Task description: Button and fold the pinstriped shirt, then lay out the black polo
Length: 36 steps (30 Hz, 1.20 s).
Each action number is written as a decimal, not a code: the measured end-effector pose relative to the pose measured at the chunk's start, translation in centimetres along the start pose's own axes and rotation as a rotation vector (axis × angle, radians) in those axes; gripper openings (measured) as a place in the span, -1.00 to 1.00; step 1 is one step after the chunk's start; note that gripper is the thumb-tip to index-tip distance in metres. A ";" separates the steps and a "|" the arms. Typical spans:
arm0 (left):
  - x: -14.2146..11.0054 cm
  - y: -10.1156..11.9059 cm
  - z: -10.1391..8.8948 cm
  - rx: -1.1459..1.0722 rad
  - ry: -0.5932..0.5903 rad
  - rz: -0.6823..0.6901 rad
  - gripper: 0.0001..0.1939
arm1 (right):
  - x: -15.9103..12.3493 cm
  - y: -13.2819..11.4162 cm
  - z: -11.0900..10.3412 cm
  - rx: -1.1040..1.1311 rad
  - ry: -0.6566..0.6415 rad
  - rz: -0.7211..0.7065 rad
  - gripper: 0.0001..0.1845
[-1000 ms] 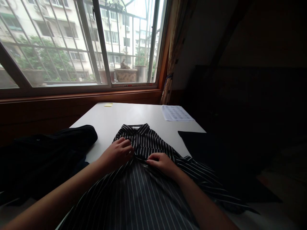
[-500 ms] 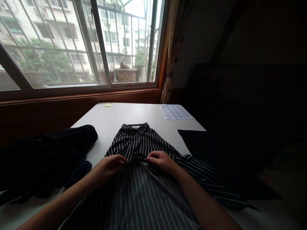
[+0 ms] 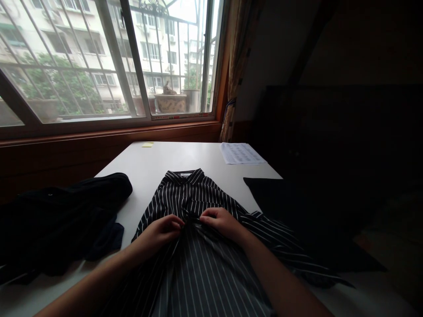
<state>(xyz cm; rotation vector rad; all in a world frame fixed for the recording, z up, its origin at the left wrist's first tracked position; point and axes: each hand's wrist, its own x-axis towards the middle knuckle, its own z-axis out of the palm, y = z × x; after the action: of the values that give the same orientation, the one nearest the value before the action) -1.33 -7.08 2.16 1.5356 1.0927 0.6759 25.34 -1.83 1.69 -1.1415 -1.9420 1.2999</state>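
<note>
A black shirt with white stripes [image 3: 205, 273] lies front up, its collar pointing away from me. My left hand [image 3: 168, 229] pinches one front edge of the shirt at mid-chest. Close by on the right, my right hand [image 3: 218, 219] pinches the other front edge, just below the chest pocket line. Between the hands the cloth is slightly lifted and creased, and the lower front falls open toward me. Any buttons under the fingertips are too dark to make out. One sleeve stretches out to the right.
The shirt rests on a white table [image 3: 185, 154]. Dark folded clothing [image 3: 66, 220] is heaped at the left, and a dark flat cloth [image 3: 280, 207] lies at the right. Printed sheets [image 3: 243, 153] and a yellow sticky note [image 3: 147, 144] are near the far edge, below a window.
My left hand has moved right with its shirt edge, closer to my right hand. The two front edges have drawn together. My right hand has barely moved.
</note>
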 end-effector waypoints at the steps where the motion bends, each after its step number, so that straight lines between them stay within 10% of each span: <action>1: 0.1 -0.1 0.2 0.050 0.005 0.038 -0.71 | 0.0 0.0 0.0 -0.001 0.000 -0.003 -0.71; 15: 0.0 -2.1 2.7 0.720 0.023 0.463 -0.69 | 0.0 -0.2 0.0 -0.040 0.003 -0.012 -0.71; 36: -0.5 -1.5 1.5 0.906 0.159 0.781 -0.83 | -0.6 -2.5 0.6 0.126 0.006 0.023 -0.72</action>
<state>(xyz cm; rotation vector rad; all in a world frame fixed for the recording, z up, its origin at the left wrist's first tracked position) -0.70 -8.21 0.46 2.8020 0.9332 0.8776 24.28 -3.08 3.73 -1.1068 -1.8204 1.4079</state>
